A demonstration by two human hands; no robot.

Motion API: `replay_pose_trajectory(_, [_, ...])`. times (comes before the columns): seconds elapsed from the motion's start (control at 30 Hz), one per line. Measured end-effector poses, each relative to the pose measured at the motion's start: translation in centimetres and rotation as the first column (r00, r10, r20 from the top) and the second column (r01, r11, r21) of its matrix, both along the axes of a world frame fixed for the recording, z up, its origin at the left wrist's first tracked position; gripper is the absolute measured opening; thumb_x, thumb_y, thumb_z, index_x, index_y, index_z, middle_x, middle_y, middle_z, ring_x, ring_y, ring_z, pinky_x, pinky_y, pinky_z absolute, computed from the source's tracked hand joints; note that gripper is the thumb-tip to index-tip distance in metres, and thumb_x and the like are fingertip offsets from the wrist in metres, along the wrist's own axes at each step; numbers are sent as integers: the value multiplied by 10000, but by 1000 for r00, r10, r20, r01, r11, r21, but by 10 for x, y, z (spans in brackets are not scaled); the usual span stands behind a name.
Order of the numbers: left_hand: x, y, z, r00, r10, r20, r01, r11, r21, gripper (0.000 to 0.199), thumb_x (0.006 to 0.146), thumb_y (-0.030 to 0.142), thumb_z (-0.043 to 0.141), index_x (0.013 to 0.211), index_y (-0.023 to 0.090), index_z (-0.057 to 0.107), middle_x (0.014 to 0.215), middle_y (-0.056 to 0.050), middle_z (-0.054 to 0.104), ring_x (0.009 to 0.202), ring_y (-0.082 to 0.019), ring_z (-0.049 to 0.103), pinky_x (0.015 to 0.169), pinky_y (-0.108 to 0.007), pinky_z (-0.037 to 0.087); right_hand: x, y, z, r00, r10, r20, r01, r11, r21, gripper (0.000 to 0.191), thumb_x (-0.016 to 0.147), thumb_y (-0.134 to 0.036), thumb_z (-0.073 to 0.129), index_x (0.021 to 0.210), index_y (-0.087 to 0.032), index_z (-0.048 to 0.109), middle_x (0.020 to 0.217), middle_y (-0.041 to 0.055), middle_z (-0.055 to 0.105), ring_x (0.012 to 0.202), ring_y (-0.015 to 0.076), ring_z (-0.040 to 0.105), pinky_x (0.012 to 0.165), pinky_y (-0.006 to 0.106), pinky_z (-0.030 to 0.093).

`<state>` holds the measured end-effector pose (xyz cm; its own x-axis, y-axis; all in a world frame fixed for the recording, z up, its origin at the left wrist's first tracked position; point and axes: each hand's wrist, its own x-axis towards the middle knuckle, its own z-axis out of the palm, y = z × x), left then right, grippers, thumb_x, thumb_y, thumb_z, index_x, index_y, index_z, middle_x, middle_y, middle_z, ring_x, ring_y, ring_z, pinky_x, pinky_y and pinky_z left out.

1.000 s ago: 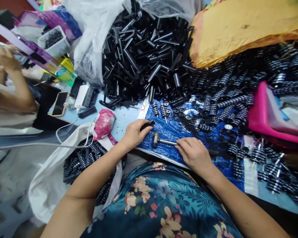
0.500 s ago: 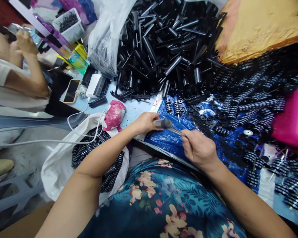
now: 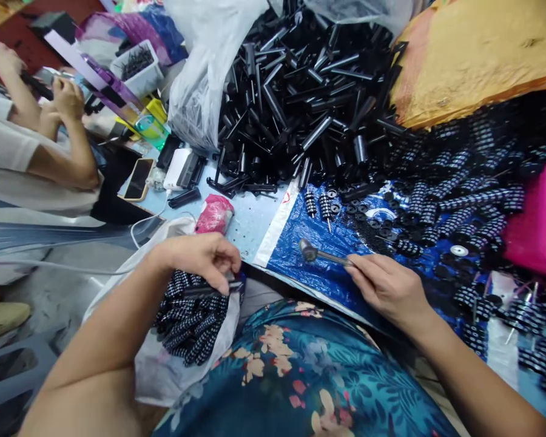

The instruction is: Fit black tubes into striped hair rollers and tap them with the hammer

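Observation:
My left hand (image 3: 209,261) hangs over a white bag (image 3: 157,373) with its fingers curled but apart. A dark tube (image 3: 204,290) lies just under its thumb and fingertips, blurred and not visibly gripped. Inside the bag are many black pieces with light checkered rows (image 3: 195,334). My right hand (image 3: 384,282) is closed on the thin metal shaft of a tool (image 3: 330,257), whose thicker round head (image 3: 307,250) points left above the blue plastic sheet (image 3: 286,233).
Black tubes (image 3: 295,97) form a large heap at the back. Checkered rollers (image 3: 464,194) and a pink bin (image 3: 539,221) are on the right. A pink bundle (image 3: 215,213), a phone (image 3: 139,179) and a white cable (image 3: 136,233) lie left. Another person's arms (image 3: 64,158) show far left.
My left hand has moved left and down from the tool's head to above the bag, its fingers now loosened. My right hand still grips the tool, slightly lower and farther right.

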<state>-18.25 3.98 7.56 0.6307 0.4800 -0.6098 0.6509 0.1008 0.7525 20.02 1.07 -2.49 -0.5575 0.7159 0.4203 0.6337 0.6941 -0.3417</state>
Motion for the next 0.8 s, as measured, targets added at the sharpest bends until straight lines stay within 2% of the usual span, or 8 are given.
replay_pose_trajectory(0.1, [-6,6,0,988,97,-116,-48,929,367,314,810,472,699,980,209,719,850,-42,704,763,-197,629,703,-305,487,-12,7,-4,993,-68,100,70,997,-19,153,959,-274,600,1043,-198,703,934,78,724,810,207,655,760,346,518])
replay_pose_trajectory(0.2, [23,38,-30,914,337,-228,9,544,839,339,913,350,534,1170,175,670,1144,-141,693,1059,-290,612,919,-411,468,-32,13,2,993,-9,117,18,997,-74,197,968,-327,586,1039,-181,698,996,115,715,885,233,650,777,373,522])
replay_pose_trajectory(0.27, [43,65,-50,841,444,-310,128,393,911,340,918,295,487,1174,157,663,1161,-176,679,1099,-335,585,921,-451,449,-34,16,8,994,13,112,-2,995,-96,232,978,-354,570,1074,-179,687,1044,120,712,923,233,652,782,372,521])
replay_pose_trajectory(0.37, [52,96,-70,779,474,-410,236,383,893,300,941,293,428,1003,190,703,1017,-156,696,981,-334,605,824,-443,443,-7,23,18,998,-26,51,35,985,-167,237,1006,-345,519,1068,-186,683,968,75,726,852,184,662,764,321,516])
replay_pose_trajectory(0.47, [42,106,-76,807,481,-342,199,325,925,314,956,301,409,931,218,710,946,-133,701,911,-311,617,795,-436,430,39,45,29,932,-352,-81,327,918,-224,282,1028,-356,446,977,-194,672,875,49,720,758,154,651,738,292,502])
replay_pose_trajectory(0.57, [42,99,-72,859,473,-195,97,223,970,328,965,336,421,997,209,722,915,-131,713,849,-291,627,769,-425,435,75,89,33,635,-770,-52,750,632,-195,338,1017,-446,417,1027,-167,607,818,78,693,710,193,632,712,333,483])
replay_pose_trajectory(0.7, [67,76,-65,844,512,161,-259,125,958,326,950,381,483,1100,202,711,887,-99,714,776,-228,639,737,-361,467,85,146,31,456,-843,285,890,429,-154,558,895,-569,583,1198,-105,516,912,177,695,854,321,655,800,437,472])
replay_pose_trajectory(0.8, [85,52,-65,696,615,371,-618,249,746,318,943,404,513,1136,212,677,779,-28,667,619,-153,592,628,-288,467,85,161,27,426,-819,384,904,404,-143,530,866,-471,613,1218,-91,499,963,209,685,880,341,645,807,449,464])
